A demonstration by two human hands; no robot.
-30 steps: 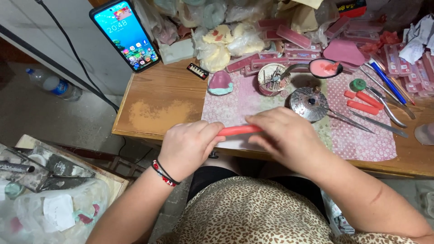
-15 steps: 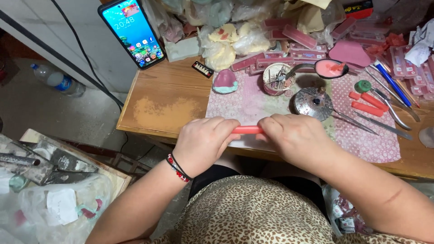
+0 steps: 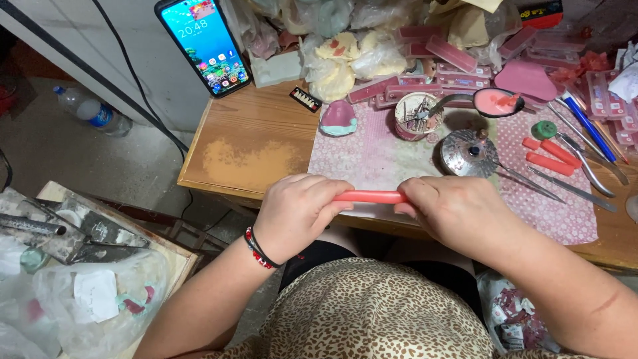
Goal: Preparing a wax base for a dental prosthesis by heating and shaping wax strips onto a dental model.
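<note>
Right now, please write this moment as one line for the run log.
left hand: holds red stick end | right hand: holds other end | stick: level, above table front edge | nearby: round metal lid

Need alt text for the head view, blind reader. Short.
Two bare hands, left hand and right hand, hold a red wax roll between them at the near edge of a cluttered wooden table. Beyond lie metal tools, short red sticks and a propped phone.

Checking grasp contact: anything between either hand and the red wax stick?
Nothing visible. The left hand and right hand each grip an end of the red wax stick directly, fingers wrapped on it, above the patterned mat.
</note>
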